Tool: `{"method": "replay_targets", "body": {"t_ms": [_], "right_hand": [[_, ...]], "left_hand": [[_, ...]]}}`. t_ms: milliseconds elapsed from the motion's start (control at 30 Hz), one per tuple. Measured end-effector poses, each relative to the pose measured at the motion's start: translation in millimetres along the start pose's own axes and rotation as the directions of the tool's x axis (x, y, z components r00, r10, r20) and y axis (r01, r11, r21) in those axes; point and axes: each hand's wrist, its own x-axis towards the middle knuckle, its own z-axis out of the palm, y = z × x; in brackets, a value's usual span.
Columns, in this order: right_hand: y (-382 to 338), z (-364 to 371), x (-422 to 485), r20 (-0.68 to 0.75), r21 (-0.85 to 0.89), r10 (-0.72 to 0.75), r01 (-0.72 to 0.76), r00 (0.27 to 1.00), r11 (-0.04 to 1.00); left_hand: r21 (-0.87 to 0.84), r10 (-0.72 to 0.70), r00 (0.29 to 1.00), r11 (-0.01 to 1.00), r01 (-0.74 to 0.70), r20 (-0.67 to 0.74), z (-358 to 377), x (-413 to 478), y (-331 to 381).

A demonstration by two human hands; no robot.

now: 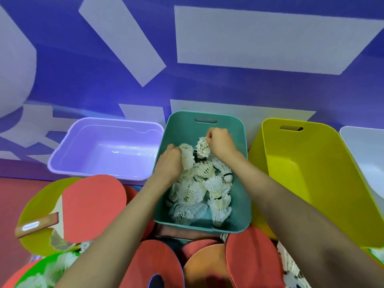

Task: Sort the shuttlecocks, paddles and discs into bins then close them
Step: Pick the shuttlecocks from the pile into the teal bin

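Note:
A teal bin [241, 183] in the middle holds several white shuttlecocks [193, 194]. Both my hands are inside it. My left hand [169, 163] grips one worn shuttlecock [187, 154] above the pile. My right hand [220, 144] grips another frayed shuttlecock [203, 147] near the bin's far end. An empty lilac bin [104, 146] stands to the left and an empty yellow bin [311, 173] to the right. A red paddle [93, 206] with a wooden handle lies at the near left, over a yellow disc [37, 204].
More red paddles [249, 260], an orange disc [205, 265] and a green disc [45, 267] crowd the near edge, with loose shuttlecocks [291, 267] among them. A white bin [365, 154] shows at the far right. A blue and white wall stands behind the bins.

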Motion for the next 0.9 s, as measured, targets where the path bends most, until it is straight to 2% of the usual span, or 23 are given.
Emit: {"method": "replay_targets", "body": {"t_ms": [267,433,633,700,800,900], "right_hand": [[-0.4,21.7,5.0,0.134,-0.209,-0.059,0.086,0.989,0.974],[-0.2,5.3,-5.9,0.123,-0.216,-0.109,0.133,0.986,0.967],[3.9,-14.0,-45.7,0.137,-0.158,-0.135,0.156,0.981,0.975],[4.6,-19.8,-64.1,0.149,-0.129,-0.165,0.185,0.975,0.974],[4.9,-32.5,-95.3,0.116,-0.081,-0.201,0.211,0.973,0.974],[1.3,-44.1,-128.6,0.061,-0.041,-0.253,0.256,0.965,0.966]], "left_hand": [[-0.043,0.042,0.996,0.998,-0.039,0.082,12.1,19.9,8.3],[-0.038,0.074,0.991,0.997,-0.07,0.115,8.0,8.4,4.6],[-0.049,0.142,0.954,0.99,-0.134,0.264,3.3,-21.9,5.2],[-0.096,0.201,0.959,0.978,-0.185,0.202,-1.1,-34.4,4.5],[-0.189,0.234,0.971,0.952,-0.239,-0.053,-10.6,-59.6,1.8],[-0.268,0.208,0.938,0.921,-0.284,-0.278,-17.9,-92.4,-4.6]]}}
